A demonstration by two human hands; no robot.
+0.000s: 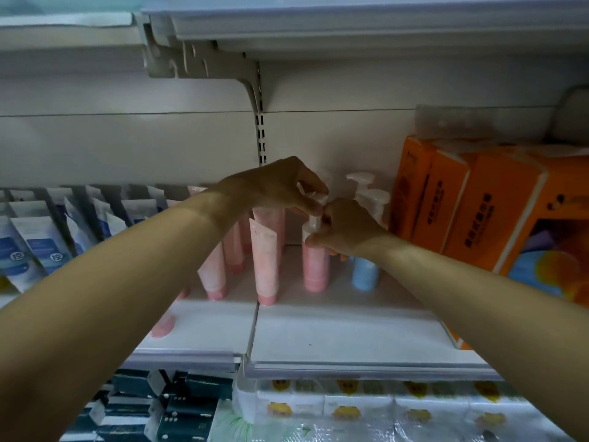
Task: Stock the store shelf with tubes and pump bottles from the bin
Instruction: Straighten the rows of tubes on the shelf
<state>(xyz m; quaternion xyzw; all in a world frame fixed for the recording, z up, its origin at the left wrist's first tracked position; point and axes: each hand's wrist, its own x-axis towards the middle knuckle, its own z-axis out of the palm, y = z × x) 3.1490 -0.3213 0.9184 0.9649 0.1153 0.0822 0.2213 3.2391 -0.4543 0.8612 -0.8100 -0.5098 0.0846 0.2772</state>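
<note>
On the shelf (334, 327) stands a pink bottle (316, 269), upright between the pink tubes (264, 266) and a blue bottle (366, 274). My right hand (345, 229) grips its neck; my left hand (283, 186) pinches its white pump head (317, 196) from above. Orange boxes (462, 202) sit at the right.

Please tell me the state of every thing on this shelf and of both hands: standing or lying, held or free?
pink pump bottle: upright on shelf, held by both hands
left hand: fingers pinch the pump head
right hand: grips the bottle neck
blue pump bottle: upright, free
pink tubes: standing on their caps, free
orange boxes: closed, side by side
</note>
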